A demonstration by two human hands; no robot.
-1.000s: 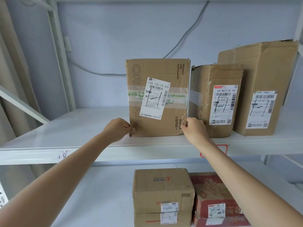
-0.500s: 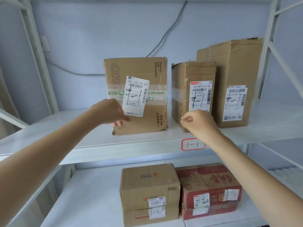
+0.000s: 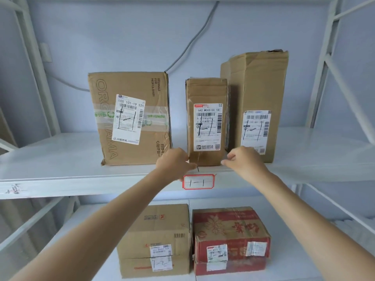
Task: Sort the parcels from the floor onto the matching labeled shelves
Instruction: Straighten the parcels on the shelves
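Three brown parcels stand on the white upper shelf (image 3: 60, 171), which carries a red-framed tag (image 3: 198, 181) reading 1-1. The wide parcel (image 3: 129, 118) is on the left, the narrow parcel (image 3: 207, 122) in the middle and the tall parcel (image 3: 255, 102) on the right. Each has a white label marked 1-1. My left hand (image 3: 174, 163) is curled against the narrow parcel's lower left corner. My right hand (image 3: 241, 161) pinches its lower right corner. A gap separates the wide parcel from the narrow one.
On the lower shelf (image 3: 85, 230) sit a brown box (image 3: 156, 240) marked 1-2 and a red box (image 3: 231, 238) side by side. White rack posts and diagonal braces (image 3: 345, 88) frame both sides. A grey cable (image 3: 190, 43) runs down the back wall.
Both hands left the wide parcel and moved right to the narrow parcel's bottom corners. The view also shifted right, and the narrow parcel now faces me squarely.
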